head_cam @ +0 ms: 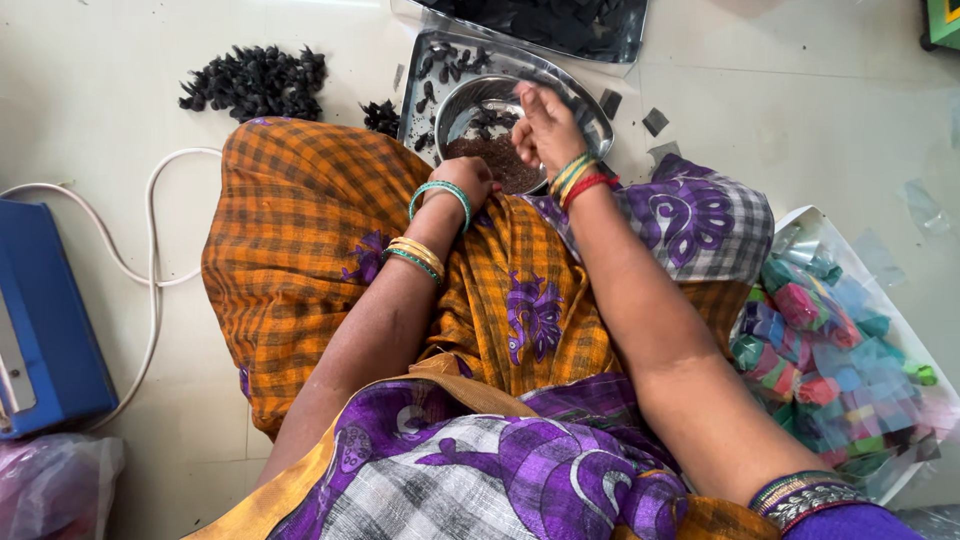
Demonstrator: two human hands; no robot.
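Reaching into steel bowl [490,120], right hand [548,125] fingers loosely bent, hold unclear; left hand [470,180] fisted, contents hidden

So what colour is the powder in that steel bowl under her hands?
The powder in the steel bowl is dark reddish-brown, clearest in the head view.

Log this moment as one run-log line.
left hand: curled at round steel bowl rim | right hand: over bowl | bowl: dark brown powder | bowl on steel tray

- Left hand [468,180]: fingers curled under into a loose fist, forearm running in from 7 o'clock, wrist bent.
- Right hand [545,125]: fingers together, pointing to 12 o'clock, forearm reaching in from 5 o'clock.
- Hands close together, right slightly ahead of left.
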